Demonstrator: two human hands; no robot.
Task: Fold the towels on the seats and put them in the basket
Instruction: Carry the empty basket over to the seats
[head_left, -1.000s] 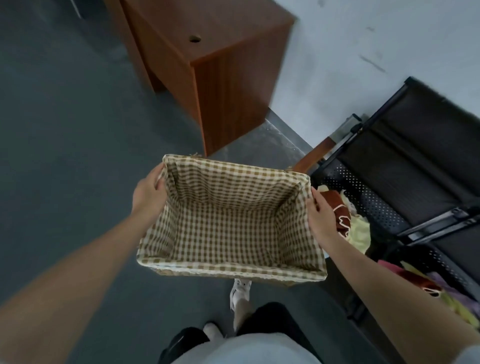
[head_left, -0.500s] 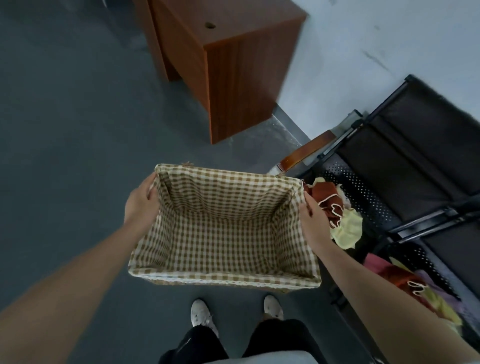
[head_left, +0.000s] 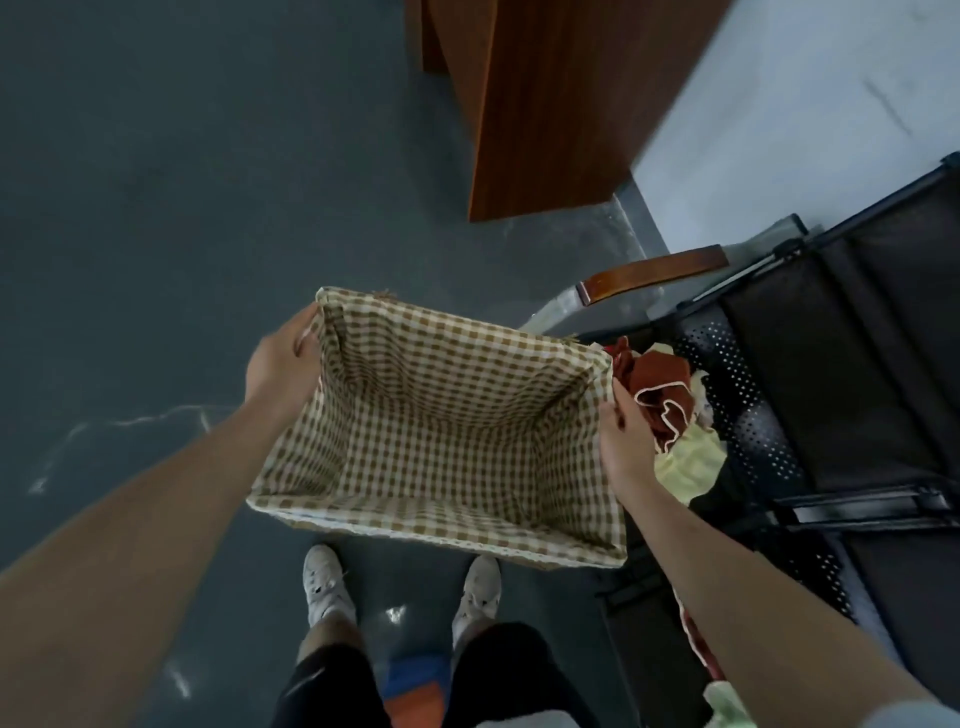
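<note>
Between both hands, checked basket (head_left: 441, 447) holds nothing

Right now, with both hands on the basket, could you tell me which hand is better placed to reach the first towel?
Right hand: it grips the basket beside the rust towel.
</note>
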